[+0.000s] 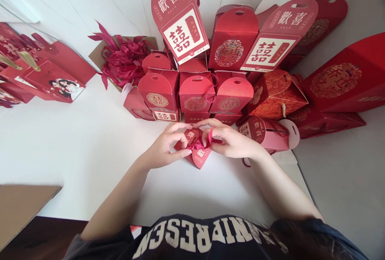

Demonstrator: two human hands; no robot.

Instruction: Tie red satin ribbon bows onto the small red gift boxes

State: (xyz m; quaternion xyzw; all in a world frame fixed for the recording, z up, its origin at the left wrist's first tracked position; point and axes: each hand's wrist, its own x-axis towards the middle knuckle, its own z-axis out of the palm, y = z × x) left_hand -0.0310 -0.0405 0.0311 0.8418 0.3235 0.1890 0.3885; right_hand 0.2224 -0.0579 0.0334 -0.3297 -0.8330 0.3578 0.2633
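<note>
A small red gift box (199, 160) with pale lettering stands on the white table between my hands. Across its top runs a magenta ribbon (197, 145), gathered at the middle. My left hand (168, 145) curls round the box's left side, its thumb and fingers closed at the ribbon. From the other side my right hand (227, 141) pinches the ribbon, and one short ribbon end sticks up by its fingers. Parts of the box and ribbon are hidden behind the fingers.
Just behind my hands, several red boxes (158, 91) are stacked against the wall. A cardboard box (96, 53) full of ribbons (123, 61) stands to their left. Red paper bags (54, 77) are at far left, larger red boxes (337, 75) at right. Brown cardboard (24, 208) lies front left.
</note>
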